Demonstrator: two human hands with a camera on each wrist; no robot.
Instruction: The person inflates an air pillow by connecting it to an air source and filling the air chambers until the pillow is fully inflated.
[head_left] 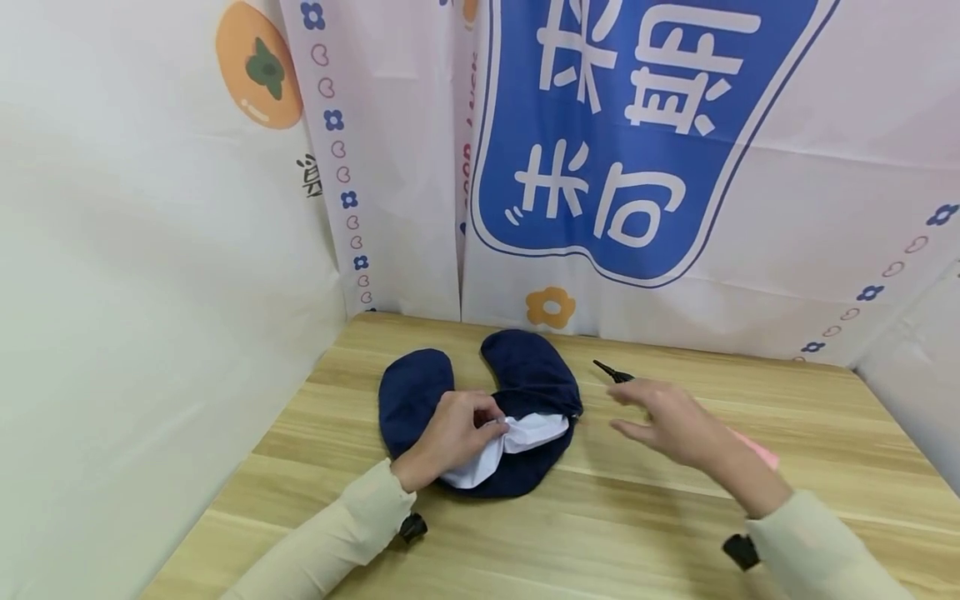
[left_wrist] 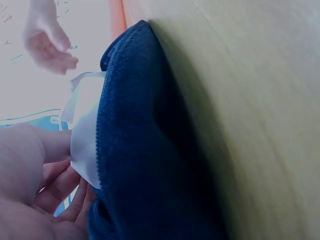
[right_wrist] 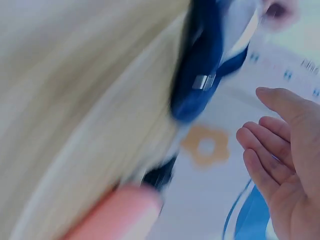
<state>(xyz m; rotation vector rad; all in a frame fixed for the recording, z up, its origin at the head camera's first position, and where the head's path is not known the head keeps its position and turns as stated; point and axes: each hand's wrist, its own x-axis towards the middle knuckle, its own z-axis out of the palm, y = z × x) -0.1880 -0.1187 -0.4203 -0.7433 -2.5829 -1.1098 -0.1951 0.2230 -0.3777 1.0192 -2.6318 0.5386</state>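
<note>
A navy U-shaped neck pillow (head_left: 534,362) lies on the table with its curved side toward me. Its zipper (left_wrist: 101,125) is undone along that side, and white inner fabric (head_left: 536,435) bulges out of the slit. My left hand (head_left: 457,429) pinches this white fabric between thumb and fingers. Off to the right of the pillow, my right hand (head_left: 675,421) is held above the table, fingers extended and holding nothing. A metal zipper pull (right_wrist: 203,82) sits at the right end of the slit in the right wrist view.
Behind my right hand lies a thin black pointed object (head_left: 615,372), partly covered by the hand. A pink object (head_left: 759,448) shows beyond my right wrist. Printed white cloth (head_left: 405,183) walls off the back and sides of the wooden table (head_left: 525,550).
</note>
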